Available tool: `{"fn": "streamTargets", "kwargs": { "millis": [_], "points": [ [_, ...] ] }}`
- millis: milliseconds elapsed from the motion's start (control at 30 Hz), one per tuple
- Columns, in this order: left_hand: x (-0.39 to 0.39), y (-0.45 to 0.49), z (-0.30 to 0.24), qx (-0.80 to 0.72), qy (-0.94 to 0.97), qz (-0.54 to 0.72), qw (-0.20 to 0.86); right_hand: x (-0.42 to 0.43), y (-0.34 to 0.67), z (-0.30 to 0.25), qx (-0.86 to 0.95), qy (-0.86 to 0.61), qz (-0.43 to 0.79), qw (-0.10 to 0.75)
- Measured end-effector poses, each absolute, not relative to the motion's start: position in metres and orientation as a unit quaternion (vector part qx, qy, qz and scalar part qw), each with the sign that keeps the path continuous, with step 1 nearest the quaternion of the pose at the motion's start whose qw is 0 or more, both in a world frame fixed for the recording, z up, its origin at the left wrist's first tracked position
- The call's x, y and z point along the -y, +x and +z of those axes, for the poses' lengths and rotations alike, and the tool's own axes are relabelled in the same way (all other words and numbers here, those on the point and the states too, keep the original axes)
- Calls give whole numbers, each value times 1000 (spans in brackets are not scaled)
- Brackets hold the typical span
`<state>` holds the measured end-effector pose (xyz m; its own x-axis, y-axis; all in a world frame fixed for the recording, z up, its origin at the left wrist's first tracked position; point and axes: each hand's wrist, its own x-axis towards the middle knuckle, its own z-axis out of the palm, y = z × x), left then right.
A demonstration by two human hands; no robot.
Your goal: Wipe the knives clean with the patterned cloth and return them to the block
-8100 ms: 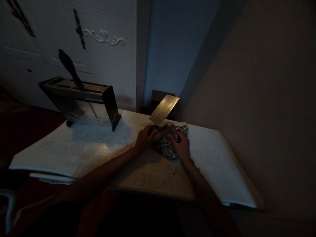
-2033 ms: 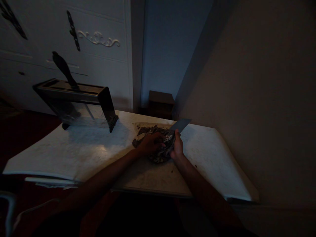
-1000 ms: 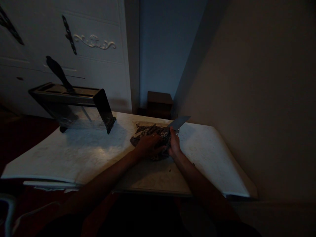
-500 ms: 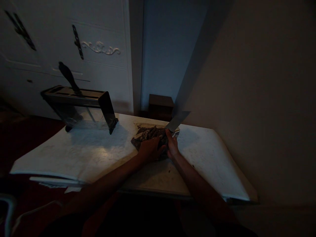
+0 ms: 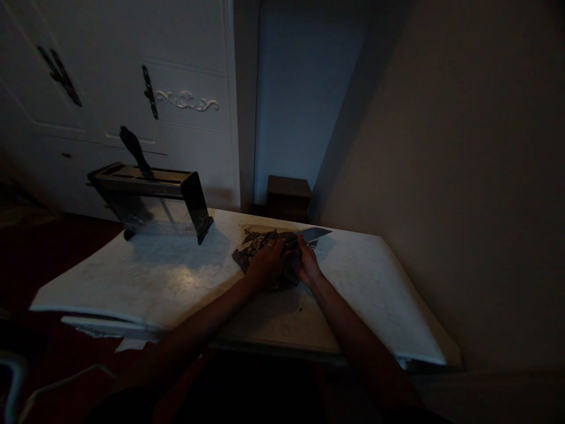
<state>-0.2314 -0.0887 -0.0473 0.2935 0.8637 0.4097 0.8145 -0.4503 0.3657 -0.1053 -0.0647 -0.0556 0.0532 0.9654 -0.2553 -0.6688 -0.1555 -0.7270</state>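
A dark patterned cloth (image 5: 245,252) lies bunched on the white tabletop under both of my hands. My left hand (image 5: 267,264) is closed over the cloth, its fingers pressed into the folds. From the right side, my right hand (image 5: 309,265) grips a knife (image 5: 316,234), thumb up near the base of the blade. The wide blade sticks out past the thumb, pointing right and lying nearly flat above the table. Its handle is hidden by the hands and the cloth.
A knife block (image 5: 194,203) with clear sides stands at the table's (image 5: 163,282) back left; one black-handled knife (image 5: 135,150) sits upright in it. Behind are a white cabinet (image 5: 194,147) and a dark box (image 5: 289,187). A wall (image 5: 441,176) borders the right side.
The blade has tipped down from pointing up and right to lying lower and flatter. Both hands stay at the cloth. The view has shifted slightly.
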Motion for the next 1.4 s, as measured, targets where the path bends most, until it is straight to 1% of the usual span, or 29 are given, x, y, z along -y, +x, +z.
{"fn": "streamTargets", "kwargs": {
  "millis": [133, 233, 600, 733, 900, 1067, 1233, 1333, 1400],
  "points": [
    [86, -238, -49, -485, 800, 350, 43, 66, -104, -56, 202, -361, 694, 589],
    [85, -242, -51, -463, 796, 388, 46, 69, -103, -56, 219, -336, 707, 583],
    [81, -261, -53, -410, 768, 484, 83, 72, -101, -54, 230, -328, 719, 568],
    [83, -265, -47, -410, 758, 495, 105, 72, -100, -55, 229, -341, 719, 561],
    [84, -271, -43, -392, 744, 531, 106, 70, -97, -56, 228, -375, 684, 584],
    [85, -276, -37, -394, 731, 545, 116, 67, -94, -61, 223, -373, 675, 597],
    [82, -281, -37, -352, 690, 624, 101, 63, -90, -62, 225, -372, 658, 615],
    [79, -287, -38, -350, 655, 655, 140, 60, -88, -63, 220, -379, 648, 623],
    [79, -290, -37, -338, 625, 677, 193, 59, -88, -65, 214, -381, 651, 620]
  ]
}}
